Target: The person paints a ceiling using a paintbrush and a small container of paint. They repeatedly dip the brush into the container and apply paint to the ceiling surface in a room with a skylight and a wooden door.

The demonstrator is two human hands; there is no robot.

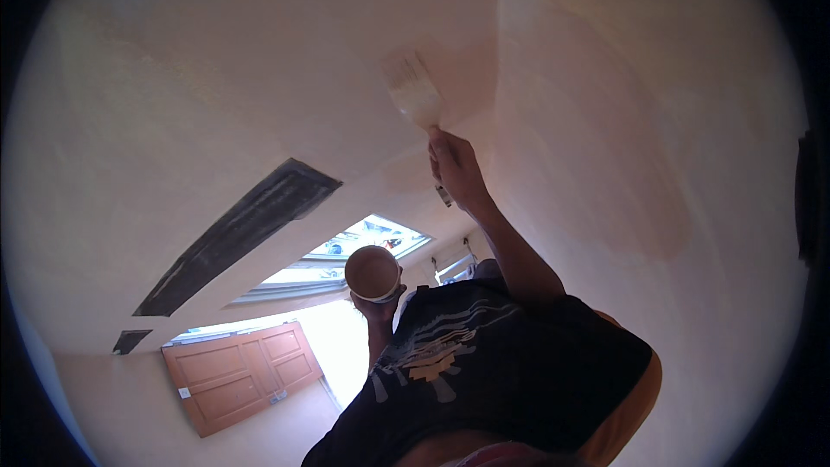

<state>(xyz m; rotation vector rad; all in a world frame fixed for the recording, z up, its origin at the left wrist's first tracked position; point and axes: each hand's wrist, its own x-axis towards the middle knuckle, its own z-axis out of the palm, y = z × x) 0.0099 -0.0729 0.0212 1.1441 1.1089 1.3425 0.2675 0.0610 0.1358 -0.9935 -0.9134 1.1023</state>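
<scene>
My right hand (458, 169) is raised and closed around the handle of a wide, pale paintbrush (417, 99). Its bristles lie against a pinkish-beige painted surface (285, 52), where a darker, damp-looking patch (471, 69) spreads beside them up to a corner line. Lower and to the left, my left hand (378, 301) grips a round tub (373, 273) from beneath and the side. The tub's open mouth faces the view and its inside looks pale brown; how much it contains I cannot tell.
A long dark recessed panel (238, 238) is set in the surface at left, with a small dark one (131, 342) below it. Bright window panes (372, 233) lie behind the tub. An orange-brown panelled door (242, 376) shows at lower left. Another wall (622, 147) extends at right.
</scene>
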